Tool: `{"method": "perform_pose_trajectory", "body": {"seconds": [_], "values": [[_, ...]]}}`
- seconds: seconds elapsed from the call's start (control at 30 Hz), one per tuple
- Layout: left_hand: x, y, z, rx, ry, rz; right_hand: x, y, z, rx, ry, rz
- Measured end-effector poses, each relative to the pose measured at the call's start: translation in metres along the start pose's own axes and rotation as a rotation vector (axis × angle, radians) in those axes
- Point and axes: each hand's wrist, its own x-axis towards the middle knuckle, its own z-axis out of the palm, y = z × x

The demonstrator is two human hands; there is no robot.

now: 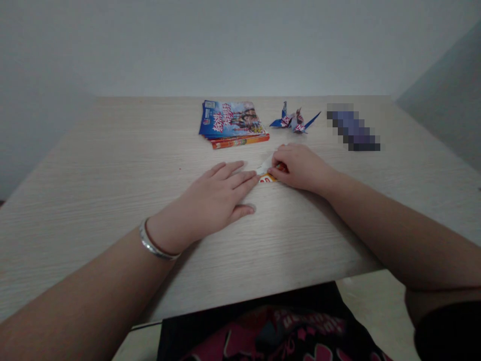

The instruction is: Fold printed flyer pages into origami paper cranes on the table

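Observation:
A small folded piece of paper [267, 178], white with orange and red print, lies on the table between my hands. My left hand [221, 198] is spread flat on the tabletop, its fingertips touching the paper's left edge. With thumb and fingers, my right hand [296, 165] pinches the right side of the same paper. Part of the paper is hidden under the right fingers. A silver bangle [156, 245] circles my left wrist.
Beyond my hands sits a stack of printed leaflets [235, 120], blue on top with orange edges below. Folded paper cranes [295, 120] stand to its right. Farther right is a blurred dark purple object [353, 128]. The pale wall [240, 47] rises behind the table [131, 140].

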Motion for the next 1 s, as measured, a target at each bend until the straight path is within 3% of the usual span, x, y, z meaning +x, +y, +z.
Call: {"method": "perform_pose_trajectory", "body": {"seconds": [0.37, 1.0], "values": [[0.0023, -0.0027, -0.0002, 0.013, 0.055, 0.026, 0.0004, -0.0013, -0.002, -0.003, -0.013, -0.011], [0.0043, -0.0061, -0.0047, -0.025, 0.016, 0.027, -0.0017, -0.0026, -0.0058, -0.037, -0.034, -0.004]]}}
